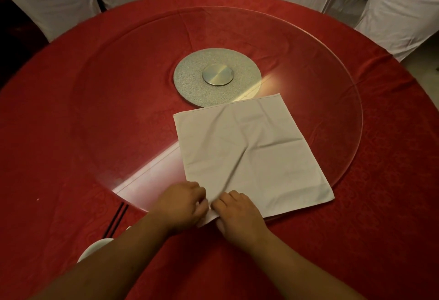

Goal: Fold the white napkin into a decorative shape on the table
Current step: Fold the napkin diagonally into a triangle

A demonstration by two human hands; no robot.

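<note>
At the near corner of the white napkin, the left hand and right hand pinch the cloth together, fingers curled narrow. It lies spread flat across the glass turntable, on the red-clothed surface.

No text, label, brand, number or sign can be read anywhere in this view. The white napkin is plain, and the red cloth on the surface carries only a woven pattern
</note>
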